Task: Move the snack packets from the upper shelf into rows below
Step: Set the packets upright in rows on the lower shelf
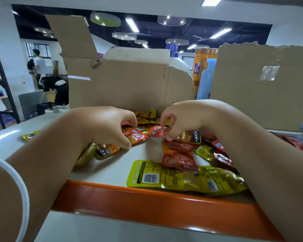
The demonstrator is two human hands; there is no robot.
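Several small red, orange and yellow snack packets lie scattered on the upper shelf (pixel 112 168), which has an orange front rail (pixel 147 199). A large yellow-green packet (pixel 164 177) lies nearest the rail, barcode side up, with a red packet (pixel 178 160) on top of it. My left hand (pixel 103 124) has its fingers curled over a red packet (pixel 136 136). My right hand (pixel 180 116) pinches another red packet (pixel 157 131) by its edge. Both hands are in front of a torn cardboard box.
A torn cardboard box (pixel 129 81) stands behind the packets, another box (pixel 262 84) at the right. Orange and blue bottles (pixel 204 70) stand between them. One yellow packet (pixel 29 136) lies alone at the left. People stand far back left.
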